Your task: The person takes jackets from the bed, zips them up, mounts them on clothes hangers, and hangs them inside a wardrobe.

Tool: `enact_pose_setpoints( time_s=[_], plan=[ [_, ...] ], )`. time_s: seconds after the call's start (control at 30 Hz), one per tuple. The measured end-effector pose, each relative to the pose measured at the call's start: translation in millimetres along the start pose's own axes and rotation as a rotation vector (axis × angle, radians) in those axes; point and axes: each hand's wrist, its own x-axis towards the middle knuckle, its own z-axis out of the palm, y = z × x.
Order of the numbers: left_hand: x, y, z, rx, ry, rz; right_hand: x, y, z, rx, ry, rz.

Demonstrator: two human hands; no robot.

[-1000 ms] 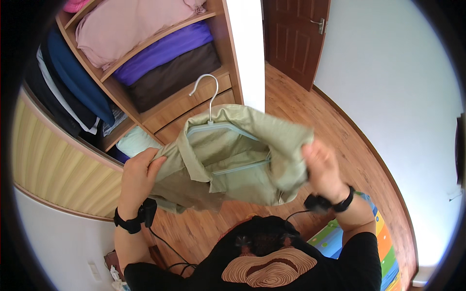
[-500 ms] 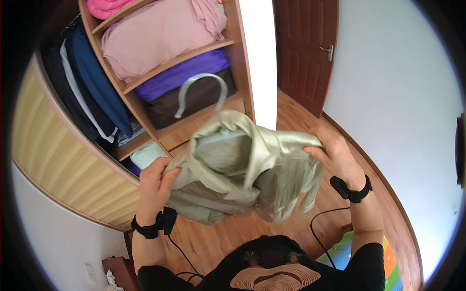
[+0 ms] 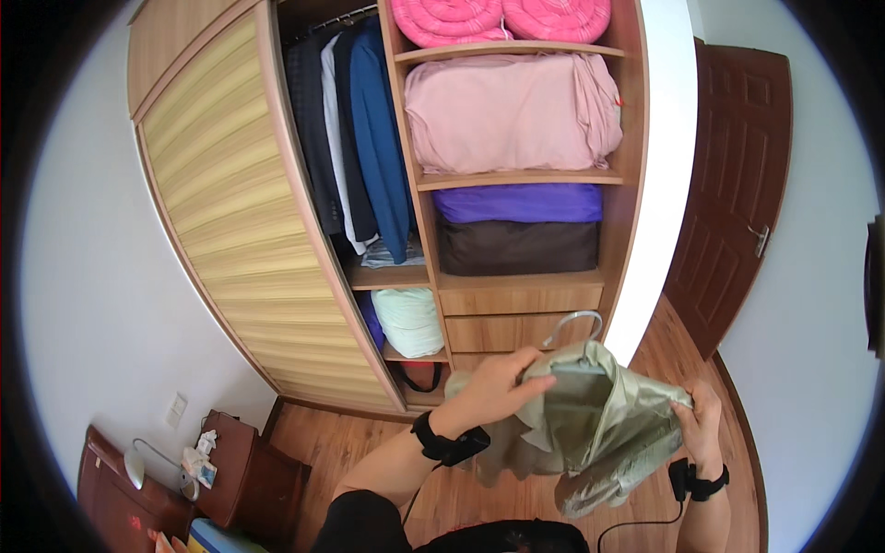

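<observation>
A pale green, shiny jacket (image 3: 636,405) hangs on a clothes hanger (image 3: 590,321), whose curved hook stands up out of the collar. My left hand (image 3: 489,392) is closed at the jacket's left side by the collar, its thumb and fingers pinching the cloth beside the hanger. On the other side, my right hand (image 3: 702,424) grips the right shoulder, fingers wrapped round the fabric. The jacket's front falls loosely between my arms, above the floor. Part of its left side is hidden behind my left hand and wrist.
Ahead stands an open wardrobe (image 3: 631,198) with hanging clothes (image 3: 373,138), folded bedding (image 3: 512,115) and drawers (image 3: 521,301). Its sliding door (image 3: 249,221) is at the left. A brown door (image 3: 737,175) is at the right, a nightstand (image 3: 241,461) at the lower left.
My view has swung up and left toward the wardrobe. The jacket now appears lower and further right. My left hand has shifted in to the collar beside the hanger; my right keeps its shoulder grip.
</observation>
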Motion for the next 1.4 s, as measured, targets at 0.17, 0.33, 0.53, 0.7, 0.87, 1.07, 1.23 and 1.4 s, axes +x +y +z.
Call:
enact_pose_setpoints(
  time_s=[0.17, 0.33, 0.53, 0.7, 0.87, 1.07, 1.23, 1.4],
  plan=[
    [-4.0, -8.5, 19.2, -0.316, -0.151, -0.054, 1.0, 31.1, 7.6, -0.002, -0.047, -0.059],
    [-12.3, -7.5, 46.7, -0.782, -0.079, -0.235, -2.2, 1.0, 26.1, -0.337, 0.206, -0.188],
    [-13.9, -11.7, 79.7, -0.914, -0.06, -0.244, -39.8, -33.6, 68.9, 0.275, 0.052, 0.202],
    [-25.0, -5.5, 84.0, -0.864, -0.065, -0.231, -49.6, -16.3, 82.8, 0.22, 0.098, 0.132],
    [-24.0, -6.8, 82.9, -0.892, -0.07, -0.253, -46.9, -0.9, 58.0, 0.6, -0.07, 0.396],
    [-22.3, -7.3, 63.8, -0.771, -0.044, -0.311, -8.1, 6.0, 35.6, 1.116, -0.184, 0.703],
    [-16.4, -9.4, 65.5, -0.902, -0.006, -0.404, -2.4, 20.4, 22.3, 1.19, -0.266, 0.717],
    [-16.4, -10.4, 61.9, -0.718, -0.026, -0.324, -18.2, 26.1, 25.1, 0.981, -0.222, 0.582]
  ],
)
